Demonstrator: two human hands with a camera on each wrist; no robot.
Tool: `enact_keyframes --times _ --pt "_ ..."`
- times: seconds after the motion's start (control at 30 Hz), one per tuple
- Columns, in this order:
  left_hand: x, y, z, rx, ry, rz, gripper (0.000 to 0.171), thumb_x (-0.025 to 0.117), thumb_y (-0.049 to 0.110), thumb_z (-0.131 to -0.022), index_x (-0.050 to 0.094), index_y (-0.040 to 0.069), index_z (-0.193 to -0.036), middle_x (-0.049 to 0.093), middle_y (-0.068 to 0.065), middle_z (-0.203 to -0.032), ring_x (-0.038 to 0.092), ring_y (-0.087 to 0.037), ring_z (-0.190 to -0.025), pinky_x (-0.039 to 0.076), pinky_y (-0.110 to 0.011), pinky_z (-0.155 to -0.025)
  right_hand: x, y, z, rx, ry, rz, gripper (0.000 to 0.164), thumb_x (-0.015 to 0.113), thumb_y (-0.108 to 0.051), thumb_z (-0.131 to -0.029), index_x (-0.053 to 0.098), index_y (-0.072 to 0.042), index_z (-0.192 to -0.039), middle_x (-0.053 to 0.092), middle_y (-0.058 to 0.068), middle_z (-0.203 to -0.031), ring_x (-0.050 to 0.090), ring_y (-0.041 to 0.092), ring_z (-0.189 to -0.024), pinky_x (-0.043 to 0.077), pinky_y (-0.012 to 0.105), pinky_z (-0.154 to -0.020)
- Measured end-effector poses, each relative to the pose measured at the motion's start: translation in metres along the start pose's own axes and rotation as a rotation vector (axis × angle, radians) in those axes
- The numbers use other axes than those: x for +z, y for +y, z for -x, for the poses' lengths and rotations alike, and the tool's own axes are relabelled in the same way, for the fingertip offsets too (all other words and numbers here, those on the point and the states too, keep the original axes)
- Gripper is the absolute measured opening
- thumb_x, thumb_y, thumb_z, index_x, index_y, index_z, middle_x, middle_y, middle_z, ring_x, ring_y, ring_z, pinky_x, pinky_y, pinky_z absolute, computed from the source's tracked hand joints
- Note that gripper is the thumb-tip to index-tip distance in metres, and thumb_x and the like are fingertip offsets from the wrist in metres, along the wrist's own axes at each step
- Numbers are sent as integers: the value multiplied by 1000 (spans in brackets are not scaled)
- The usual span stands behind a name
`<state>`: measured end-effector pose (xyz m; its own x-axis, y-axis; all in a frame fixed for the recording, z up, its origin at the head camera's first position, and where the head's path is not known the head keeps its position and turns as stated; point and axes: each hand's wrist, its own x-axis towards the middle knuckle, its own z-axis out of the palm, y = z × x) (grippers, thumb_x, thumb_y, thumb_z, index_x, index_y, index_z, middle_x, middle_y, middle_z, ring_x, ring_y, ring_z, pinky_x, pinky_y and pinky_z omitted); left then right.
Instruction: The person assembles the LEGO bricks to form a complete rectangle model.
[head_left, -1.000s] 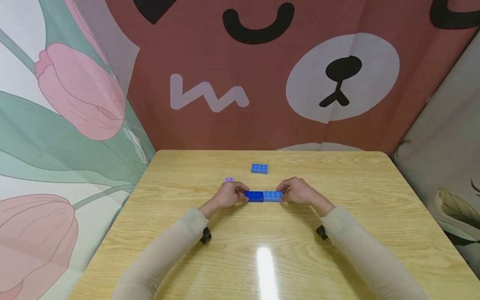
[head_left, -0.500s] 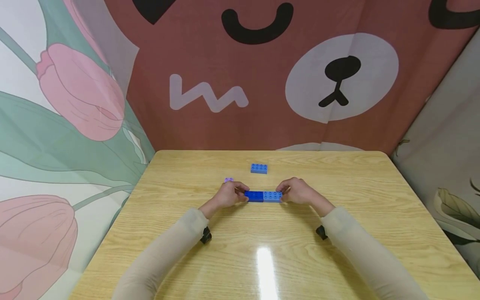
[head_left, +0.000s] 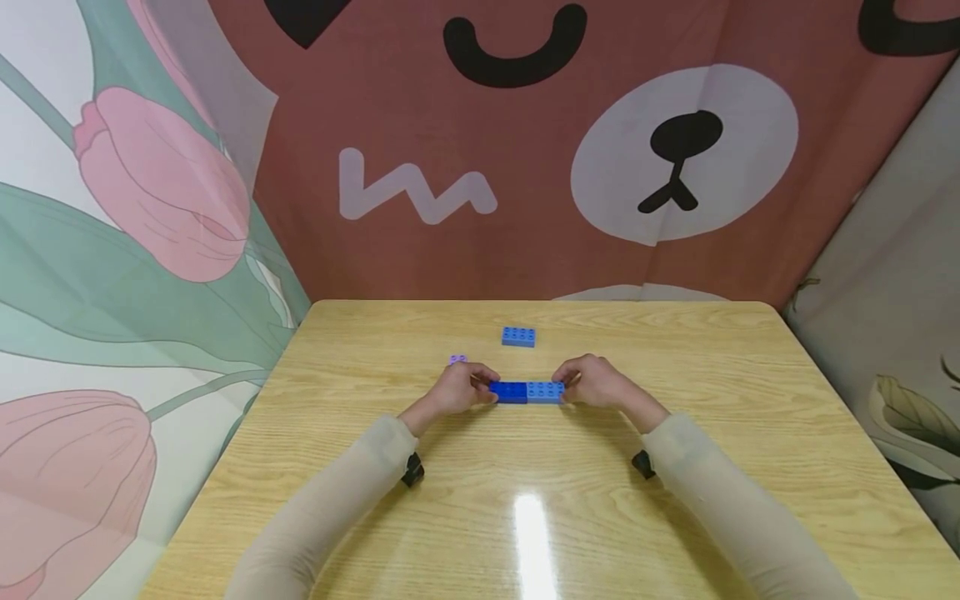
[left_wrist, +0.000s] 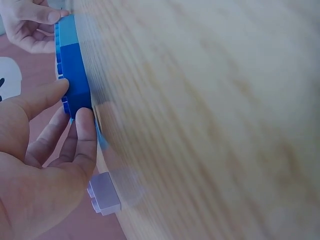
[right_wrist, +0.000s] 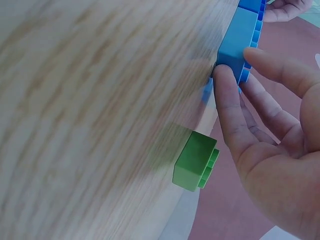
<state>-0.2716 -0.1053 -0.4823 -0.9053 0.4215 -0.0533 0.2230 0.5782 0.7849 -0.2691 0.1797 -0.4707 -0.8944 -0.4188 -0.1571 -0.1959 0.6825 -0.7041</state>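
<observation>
A dark blue building brick (head_left: 508,392) and a lighter blue building brick (head_left: 545,392) lie end to end on the table, touching, studs up. My left hand (head_left: 456,389) pinches the outer end of the dark blue brick, thumb and fingers around its end in the left wrist view. At the opposite end, my right hand (head_left: 597,383) holds the lighter blue brick the same way, thumb and fingertips on its edges in the right wrist view. Whether anything lies beneath the two bricks cannot be made out.
Another blue brick (head_left: 518,337) sits farther back on the wooden table (head_left: 525,458). A small purple brick (head_left: 458,359) is just behind my left hand. The right wrist view has a green brick (right_wrist: 195,161) near my right hand. Patterned cloth (head_left: 420,250) hangs behind the table.
</observation>
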Motion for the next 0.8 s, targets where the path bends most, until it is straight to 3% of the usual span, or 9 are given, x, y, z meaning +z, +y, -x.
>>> enact_keyframes --times 0.47,0.8 --pt "0 -3 -2 15 -6 16 26 81 0 -87 74 1 -112 69 -6 -98 62 -14 -81 53 -26 -66 -1 -1 0 3 -16 16 28 78 -5 -90 71 -5 -118 69 4 -108 64 26 -102 56 39 -79" --pt "1 -4 -3 13 -4 13 27 81 1 -87 74 1 -113 69 -7 -99 62 -14 -82 53 -25 -67 -11 -6 -7 0 28 -33 37 73 -16 -96 66 -2 -129 65 16 -123 64 30 -108 55 43 -84"
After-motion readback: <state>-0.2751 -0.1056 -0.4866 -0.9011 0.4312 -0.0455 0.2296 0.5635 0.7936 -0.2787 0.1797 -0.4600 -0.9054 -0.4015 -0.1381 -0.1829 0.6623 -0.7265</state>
